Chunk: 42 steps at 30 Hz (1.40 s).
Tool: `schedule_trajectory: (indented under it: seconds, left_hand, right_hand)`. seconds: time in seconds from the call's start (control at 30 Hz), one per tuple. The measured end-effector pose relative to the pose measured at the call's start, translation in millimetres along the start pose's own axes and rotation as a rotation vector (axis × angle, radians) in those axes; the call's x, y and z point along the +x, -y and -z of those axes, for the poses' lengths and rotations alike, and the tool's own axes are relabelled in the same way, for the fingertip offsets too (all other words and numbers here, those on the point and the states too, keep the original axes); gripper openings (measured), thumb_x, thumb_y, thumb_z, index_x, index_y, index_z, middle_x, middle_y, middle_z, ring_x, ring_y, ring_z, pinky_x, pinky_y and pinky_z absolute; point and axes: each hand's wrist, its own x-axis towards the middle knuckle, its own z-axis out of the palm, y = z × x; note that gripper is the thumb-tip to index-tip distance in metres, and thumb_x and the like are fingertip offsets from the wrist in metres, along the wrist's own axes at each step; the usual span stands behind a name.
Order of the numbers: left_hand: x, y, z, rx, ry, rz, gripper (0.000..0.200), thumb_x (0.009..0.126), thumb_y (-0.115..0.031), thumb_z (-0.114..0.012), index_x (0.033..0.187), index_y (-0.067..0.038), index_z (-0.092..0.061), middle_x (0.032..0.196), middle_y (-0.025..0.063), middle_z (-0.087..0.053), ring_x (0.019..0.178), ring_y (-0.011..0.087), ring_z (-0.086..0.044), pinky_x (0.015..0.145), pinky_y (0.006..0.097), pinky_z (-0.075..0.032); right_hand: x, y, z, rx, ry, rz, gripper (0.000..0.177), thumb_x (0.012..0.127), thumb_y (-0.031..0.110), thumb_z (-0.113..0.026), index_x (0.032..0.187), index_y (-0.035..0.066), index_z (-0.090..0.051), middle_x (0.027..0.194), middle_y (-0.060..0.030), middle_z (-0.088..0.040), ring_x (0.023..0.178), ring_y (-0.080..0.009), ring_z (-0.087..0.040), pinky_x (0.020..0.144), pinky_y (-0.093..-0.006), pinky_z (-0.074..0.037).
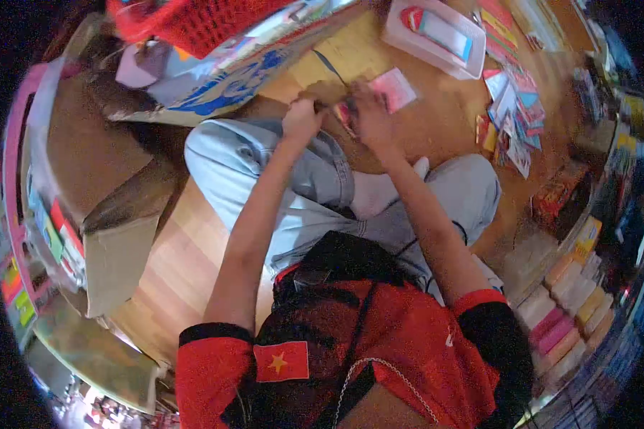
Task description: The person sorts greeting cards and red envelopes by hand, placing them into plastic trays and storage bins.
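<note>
Working low over the wooden floor [447,111], head view: left hand [303,121] has its fingers curled inward; blur hides whether they pinch anything. Right hand [372,118] bends over a small red packet [347,120], which sits between the two hands; firm pinch or light touch, cannot tell. Risk, judged: a pink card [396,90] lies flat just beside the right hand and could be swept aside by a careless wrist; a wider swing might spill the loose card pile [515,111]. Edges: printed cardboard box [229,82] limits leftward travel, plastic tub [434,59] the far right. Best room: floor between card and pile.
</note>
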Motion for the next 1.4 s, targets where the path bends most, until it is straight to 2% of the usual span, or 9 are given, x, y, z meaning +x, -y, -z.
schedule_trajectory:
  seconds: [0.13,0.2,0.3,0.43,0.63,1.13,1.27,1.37,1.4]
  left_hand:
    - [-123.4,-28.9,136.6,0.102,-0.267,-0.006,0.028,0.077,-0.017,-0.061,0.102,-0.006,-0.055,0.105,0.014,-0.055,0.101,0.0316,-0.05,0.085,0.0444,-0.039]
    - [-197.9,4.4,152.7,0.145,-0.455,0.014,0.035,0.075,-0.007,-0.059,0.108,-0.001,-0.05,0.107,0.0202,-0.051,0.101,0.0376,-0.048,0.089,0.0437,-0.037]
    - [-301.5,21.9,163.7,0.198,0.046,0.361,0.069,0.07,-0.008,-0.064,0.129,-0.001,-0.03,0.117,0.0261,-0.044,0.109,0.0409,-0.043,0.093,0.0458,-0.036]
    - [-381.4,23.5,124.3,-0.144,0.527,0.383,0.062,0.071,-0.008,-0.064,0.125,-0.001,-0.034,0.112,0.0234,-0.046,0.106,0.0373,-0.045,0.091,0.0436,-0.037]
    - [-411.2,26.3,105.2,-0.406,0.711,0.42,0.052,0.072,-0.008,-0.063,0.118,0.0,-0.04,0.106,0.0192,-0.05,0.1,0.0319,-0.047,0.088,0.0403,-0.039]
    - [-446.7,43.3,132.2,-0.532,0.839,0.54,0.028,0.077,-0.008,-0.061,0.102,0.001,-0.055,0.089,0.0088,-0.059,0.087,0.0185,-0.053,0.08,0.032,-0.043]
    - [-450.7,64.5,166.7,-0.531,0.795,0.622,0.023,0.078,-0.008,-0.06,0.098,0.002,-0.059,0.084,0.0061,-0.061,0.083,0.0149,-0.054,0.078,0.0298,-0.045]
    - [-438.5,90.1,182.8,-0.511,0.596,0.688,0.019,0.078,-0.008,-0.06,0.095,0.002,-0.062,0.081,0.004,-0.063,0.08,0.0122,-0.056,0.076,0.0281,-0.046]
    - [-449.8,141.2,173.7,-0.457,0.613,0.554,0.022,0.083,-0.02,-0.06,0.089,0.001,-0.064,0.075,0.0037,-0.061,0.074,0.0139,-0.054,0.071,0.0317,-0.045]
  right_hand:
    - [5.0,-30.7,30.3,0.463,-0.065,-0.438,0.045,0.085,0.016,-0.048,0.126,0.002,-0.04,0.132,-0.0212,-0.037,0.123,-0.037,-0.033,0.102,-0.0476,-0.025]
    - [-4.4,-25.3,37.3,0.29,-0.223,-0.439,0.044,0.086,0.015,-0.046,0.128,0.004,-0.039,0.133,-0.0205,-0.036,0.124,-0.036,-0.032,0.104,-0.0471,-0.023]
    - [-20.2,-30.4,43.3,0.304,-0.043,-0.209,0.048,0.089,0.023,-0.046,0.133,0.007,-0.035,0.139,-0.0161,-0.029,0.129,-0.0324,-0.025,0.105,-0.0483,-0.02]
    - [-39.3,-33.9,30.2,0.149,0.073,-0.295,0.049,0.089,0.025,-0.047,0.133,0.008,-0.035,0.141,-0.0145,-0.027,0.129,-0.0331,-0.025,0.103,-0.0501,-0.021]
    - [-39.9,-39.9,27.5,0.181,0.018,-0.233,0.05,0.087,0.023,-0.048,0.134,0.011,-0.034,0.141,-0.0142,-0.026,0.129,-0.0323,-0.025,0.102,-0.0514,-0.023]
    - [-37.6,-42.0,26.4,0.182,0.079,-0.273,0.052,0.086,0.021,-0.049,0.134,0.009,-0.033,0.142,-0.0133,-0.024,0.13,-0.0323,-0.024,0.101,-0.0551,-0.022]
    - [-38.6,-43.9,20.1,0.126,0.03,-0.237,0.053,0.086,0.021,-0.05,0.135,0.01,-0.032,0.142,-0.0131,-0.024,0.13,-0.0325,-0.024,0.101,-0.055,-0.022]
    - [-41.0,-45.4,18.2,0.195,0.018,-0.232,0.053,0.086,0.021,-0.05,0.134,0.01,-0.032,0.141,-0.0137,-0.025,0.13,-0.0322,-0.024,0.101,-0.0544,-0.022]
    - [-40.4,-44.4,20.0,0.187,0.016,-0.236,0.053,0.085,0.021,-0.051,0.134,0.01,-0.033,0.141,-0.0142,-0.026,0.13,-0.0322,-0.025,0.101,-0.0537,-0.022]
